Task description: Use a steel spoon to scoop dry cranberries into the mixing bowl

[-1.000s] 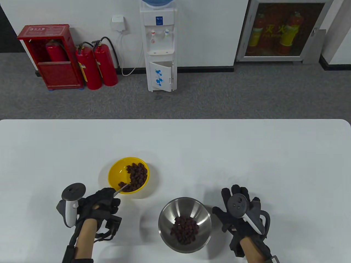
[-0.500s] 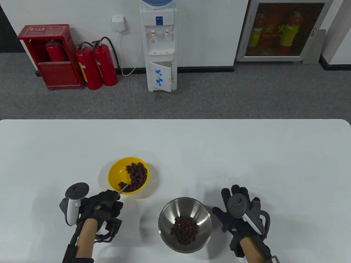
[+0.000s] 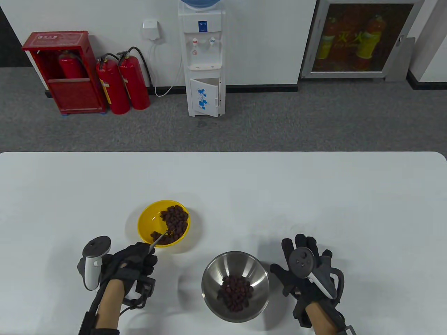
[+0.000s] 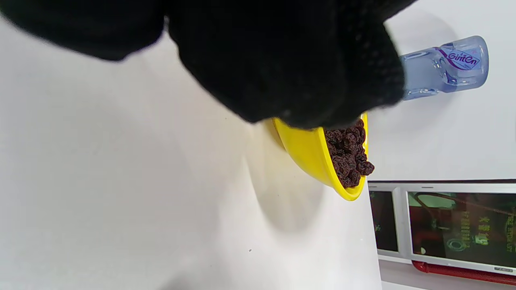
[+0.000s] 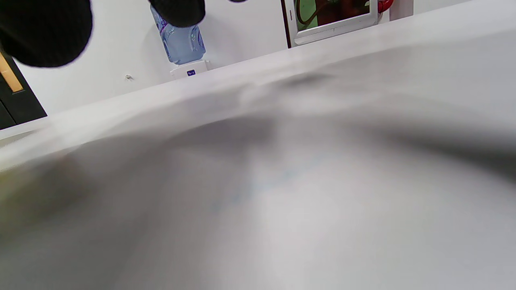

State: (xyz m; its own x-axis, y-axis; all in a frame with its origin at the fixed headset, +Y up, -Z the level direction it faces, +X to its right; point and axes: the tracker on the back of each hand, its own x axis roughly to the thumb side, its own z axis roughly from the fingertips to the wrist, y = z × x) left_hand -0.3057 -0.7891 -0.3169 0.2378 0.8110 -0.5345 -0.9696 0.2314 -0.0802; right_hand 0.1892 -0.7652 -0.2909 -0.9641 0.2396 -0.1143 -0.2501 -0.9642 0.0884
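Note:
A yellow bowl (image 3: 146, 220) holds a heap of dry cranberries (image 3: 174, 221) on its right side. My left hand (image 3: 134, 260) grips the handle of a steel spoon (image 3: 159, 239) just below the bowl, and the spoon's end is down among the cranberries. The steel mixing bowl (image 3: 244, 265) stands to the right with cranberries (image 3: 235, 292) in its bottom. My right hand (image 3: 302, 268) lies flat on the table with fingers spread, right of the mixing bowl. In the left wrist view my glove (image 4: 282, 60) covers the spoon, and the yellow bowl (image 4: 310, 157) shows below it.
The white table (image 3: 314, 195) stretches wide behind and to both sides of the bowls. A water dispenser (image 3: 204, 59) and fire extinguishers (image 3: 122, 83) stand on the floor beyond the far edge.
My left hand has shifted slightly right and toward the yellow bowl, pushing the spoon a little further into the cranberries. The right hand has not moved.

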